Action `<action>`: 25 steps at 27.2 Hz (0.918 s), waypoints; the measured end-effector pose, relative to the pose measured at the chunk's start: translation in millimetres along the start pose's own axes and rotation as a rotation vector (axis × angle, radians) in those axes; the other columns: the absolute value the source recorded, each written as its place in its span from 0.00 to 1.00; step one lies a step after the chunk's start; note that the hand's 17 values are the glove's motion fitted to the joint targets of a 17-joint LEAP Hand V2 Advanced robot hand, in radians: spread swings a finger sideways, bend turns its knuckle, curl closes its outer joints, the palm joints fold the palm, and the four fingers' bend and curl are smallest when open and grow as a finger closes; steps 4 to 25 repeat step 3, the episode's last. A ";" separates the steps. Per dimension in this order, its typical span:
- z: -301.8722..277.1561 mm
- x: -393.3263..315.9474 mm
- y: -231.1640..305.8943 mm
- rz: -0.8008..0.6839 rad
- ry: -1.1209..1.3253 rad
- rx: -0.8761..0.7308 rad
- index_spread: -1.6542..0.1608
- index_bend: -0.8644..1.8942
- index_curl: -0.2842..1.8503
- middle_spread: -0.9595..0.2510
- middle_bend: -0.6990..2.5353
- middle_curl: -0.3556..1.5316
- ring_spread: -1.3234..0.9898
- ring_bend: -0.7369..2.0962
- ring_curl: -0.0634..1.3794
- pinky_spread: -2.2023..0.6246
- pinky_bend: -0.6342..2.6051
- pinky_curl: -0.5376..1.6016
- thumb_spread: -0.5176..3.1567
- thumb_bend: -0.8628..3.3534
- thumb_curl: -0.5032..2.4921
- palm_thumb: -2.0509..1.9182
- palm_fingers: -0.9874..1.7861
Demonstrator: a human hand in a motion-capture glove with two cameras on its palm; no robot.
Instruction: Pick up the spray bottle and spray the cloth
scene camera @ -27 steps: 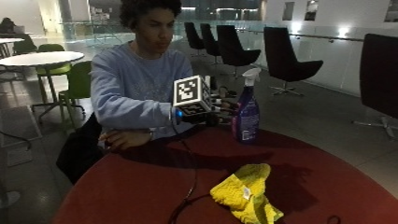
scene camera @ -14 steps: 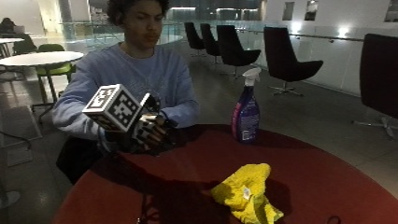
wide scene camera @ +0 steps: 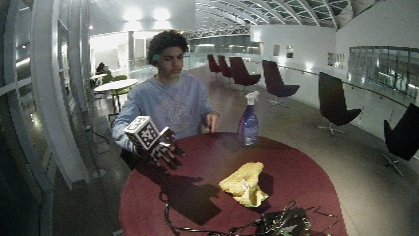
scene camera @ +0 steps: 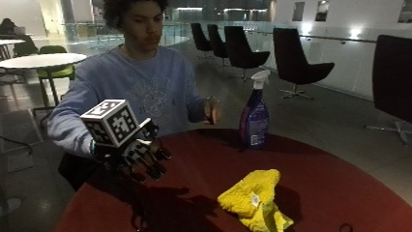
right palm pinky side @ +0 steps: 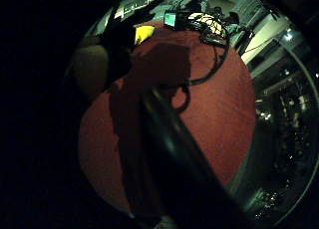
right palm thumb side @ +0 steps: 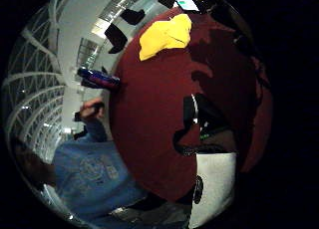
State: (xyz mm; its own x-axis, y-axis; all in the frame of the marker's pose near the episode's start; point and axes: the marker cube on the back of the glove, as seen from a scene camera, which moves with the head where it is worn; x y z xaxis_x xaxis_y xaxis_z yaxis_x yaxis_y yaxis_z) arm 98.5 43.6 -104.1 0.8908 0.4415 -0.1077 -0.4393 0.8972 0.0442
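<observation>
My gloved right hand [scene camera: 138, 157] hovers over the bench [scene camera: 193, 193] edge with fingers seemingly relaxed and empty — well apart from the spray bottle [scene camera: 255, 112] standing beyond the yellow cloth [scene camera: 254, 198] — so a hasty reach could topple it.

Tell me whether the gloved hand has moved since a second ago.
Yes. The gloved right hand has swung away from the spray bottle to the table's near edge by the person.

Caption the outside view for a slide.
Gloved right hand hovers open over the red table; spray bottle stands untouched beyond the yellow cloth.
</observation>
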 end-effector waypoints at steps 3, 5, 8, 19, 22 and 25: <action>3.4 -2.9 -2.9 -0.014 0.026 -0.009 0.72 0.35 0.22 0.76 0.33 0.42 0.57 0.42 0.28 0.84 0.30 0.41 0.43 0.20 0.34 0.73 0.61; 3.4 -2.9 -2.9 -0.014 0.026 -0.009 0.72 0.35 0.22 0.76 0.33 0.42 0.57 0.42 0.28 0.84 0.30 0.41 0.43 0.20 0.34 0.73 0.61; 3.4 -2.9 -2.9 -0.014 0.026 -0.009 0.72 0.35 0.22 0.76 0.33 0.42 0.57 0.42 0.28 0.84 0.30 0.41 0.43 0.20 0.34 0.73 0.61; 3.4 -2.9 -2.9 -0.014 0.026 -0.009 0.72 0.35 0.22 0.76 0.33 0.42 0.57 0.42 0.28 0.84 0.30 0.41 0.43 0.20 0.34 0.73 0.61; 3.4 -2.9 -2.9 -0.014 0.026 -0.009 0.72 0.35 0.22 0.76 0.33 0.42 0.57 0.42 0.28 0.84 0.30 0.41 0.43 0.20 0.34 0.73 0.61; 3.4 -2.9 -2.9 -0.014 0.026 -0.009 0.72 0.35 0.22 0.76 0.33 0.42 0.57 0.42 0.28 0.84 0.30 0.41 0.43 0.20 0.34 0.73 0.61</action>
